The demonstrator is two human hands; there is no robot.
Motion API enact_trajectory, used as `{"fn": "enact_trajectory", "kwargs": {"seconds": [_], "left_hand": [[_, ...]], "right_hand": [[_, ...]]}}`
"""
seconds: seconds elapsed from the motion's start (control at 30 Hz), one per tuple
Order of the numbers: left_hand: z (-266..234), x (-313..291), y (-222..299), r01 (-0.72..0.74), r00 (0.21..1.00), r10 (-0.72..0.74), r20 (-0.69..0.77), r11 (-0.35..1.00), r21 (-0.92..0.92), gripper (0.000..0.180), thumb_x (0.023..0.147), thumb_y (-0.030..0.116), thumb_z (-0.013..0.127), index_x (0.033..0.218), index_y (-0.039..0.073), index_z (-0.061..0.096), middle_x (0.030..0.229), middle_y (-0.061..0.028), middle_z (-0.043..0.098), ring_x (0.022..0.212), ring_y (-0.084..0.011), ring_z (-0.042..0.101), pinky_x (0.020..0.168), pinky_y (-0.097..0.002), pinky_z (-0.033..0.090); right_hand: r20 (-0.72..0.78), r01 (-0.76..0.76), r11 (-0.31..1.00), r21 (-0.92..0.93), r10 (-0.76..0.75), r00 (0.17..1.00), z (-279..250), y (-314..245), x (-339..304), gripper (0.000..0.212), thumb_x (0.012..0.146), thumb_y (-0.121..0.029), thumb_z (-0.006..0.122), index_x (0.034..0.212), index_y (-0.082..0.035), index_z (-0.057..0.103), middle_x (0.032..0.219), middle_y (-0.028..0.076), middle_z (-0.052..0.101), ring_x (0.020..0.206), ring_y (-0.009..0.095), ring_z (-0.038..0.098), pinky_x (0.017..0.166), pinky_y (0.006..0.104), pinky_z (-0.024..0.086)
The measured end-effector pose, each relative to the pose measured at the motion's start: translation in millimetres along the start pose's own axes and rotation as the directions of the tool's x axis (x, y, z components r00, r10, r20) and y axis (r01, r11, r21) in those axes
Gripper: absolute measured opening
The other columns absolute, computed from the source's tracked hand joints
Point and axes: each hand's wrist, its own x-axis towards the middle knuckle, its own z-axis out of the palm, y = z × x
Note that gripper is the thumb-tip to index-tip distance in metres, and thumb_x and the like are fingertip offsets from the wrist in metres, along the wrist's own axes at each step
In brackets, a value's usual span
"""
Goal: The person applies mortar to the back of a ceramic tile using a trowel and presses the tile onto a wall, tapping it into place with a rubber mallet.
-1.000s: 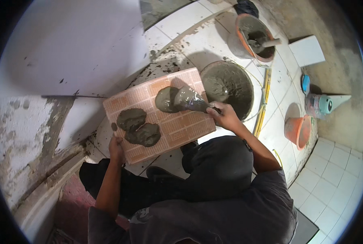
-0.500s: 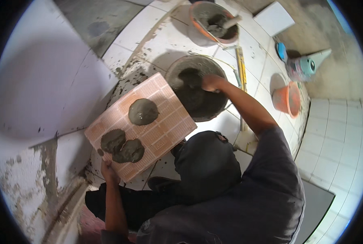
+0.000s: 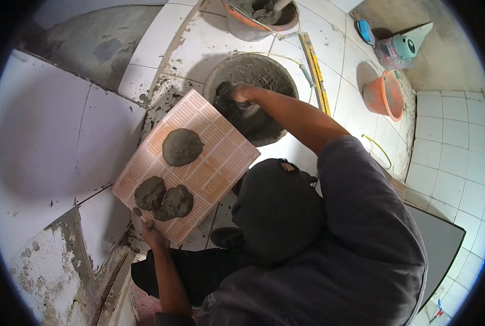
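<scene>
A ribbed, orange-pink tile back [image 3: 215, 146] lies tilted across the left-middle of the view, with its lower left edge in the grip of my left hand [image 3: 155, 237]. Three lumps of grey mortar sit on it: a round one [image 3: 182, 147] higher up and two touching ones [image 3: 176, 202] near my hand. Just beyond the tile stands a wide round tub [image 3: 286, 81] of wet mortar. My right hand [image 3: 242, 94] is down inside it, fingers closed and smeared with mortar. Whatever it grips is hidden.
A second mortar bucket [image 3: 248, 30] with a handle sticking out stands farther off. A yellow spirit level [image 3: 314, 70] lies right of the tub. Beyond are an orange bucket [image 3: 378, 95] and a teal-topped container [image 3: 397, 51]. Large pale tiles [image 3: 52, 130] cover the left side.
Inside the tub, my right hand has moved from the right side to the left, nearer the tile. The view has shifted a little. My left hand keeps its hold on the tile.
</scene>
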Motion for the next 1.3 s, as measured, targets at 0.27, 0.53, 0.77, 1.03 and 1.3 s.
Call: {"fn": "enact_trajectory", "kwargs": {"seconds": [0.27,0.53,0.77,1.03,1.3], "left_hand": [[25.2,-11.0,12.2,-0.012,0.999,0.014,0.047,0.999,-0.042,0.044,0.085,0.013,0.035,0.127,0.001,0.044,0.123,-0.0146,0.052,0.115,-0.0299,0.051,0.099,-0.0438,0.041],[6.7,-1.4,0.6,-0.001,0.997,0.007,0.079,0.998,-0.067,0.048,0.085,0.013,0.034,0.132,0.003,0.041,0.127,-0.0145,0.05,0.115,-0.0306,0.05,0.1,-0.0441,0.04],[-1.5,2.3,-5.6,0.018,0.996,-0.006,0.094,0.992,-0.126,0.049,0.086,0.015,0.035,0.134,0.005,0.039,0.128,-0.0136,0.049,0.116,-0.0299,0.05,0.099,-0.0437,0.04],[6.4,-0.6,-3.7,-0.057,0.998,0.059,0.032,0.996,-0.064,0.046,0.086,0.015,0.038,0.13,0.0,0.042,0.127,-0.0165,0.05,0.115,-0.0327,0.05,0.098,-0.0461,0.04],[17.2,-11.1,4.2,-0.039,0.995,0.045,0.087,0.996,-0.074,0.045,0.089,0.019,0.036,0.129,-0.001,0.042,0.126,-0.0174,0.051,0.115,-0.0331,0.05,0.098,-0.0467,0.04]], "right_hand": [[0.158,0.171,0.882,-0.438,-0.111,0.981,29.3,-14.6,7.8,0.025,0.073,-0.017,0.064,0.088,0.001,0.071,0.09,0.014,0.069,0.083,0.029,0.066,0.07,0.0431,0.052],[0.01,-0.063,0.942,-0.329,0.07,0.997,-47.5,-19.2,-99.3,0.02,0.076,-0.014,0.063,0.09,-0.004,0.072,0.092,0.015,0.07,0.088,0.028,0.068,0.064,0.0444,0.052],[-0.322,-0.187,0.722,-0.666,-0.052,0.945,-11.3,19.0,-87.6,0.018,0.081,-0.022,0.057,0.08,-0.013,0.072,0.083,0.008,0.07,0.085,0.026,0.066,0.074,0.043,0.049],[-0.325,-0.078,0.805,-0.589,-0.147,0.934,1.4,47.7,-102.8,0.017,0.08,-0.019,0.055,0.079,-0.012,0.071,0.082,0.009,0.069,0.082,0.028,0.067,0.072,0.0431,0.05],[-0.278,0.046,0.882,-0.468,-0.197,0.94,19.4,33.0,-104.0,0.02,0.085,-0.024,0.055,0.096,-0.013,0.068,0.089,0.013,0.068,0.087,0.031,0.066,0.07,0.0449,0.052]]}}
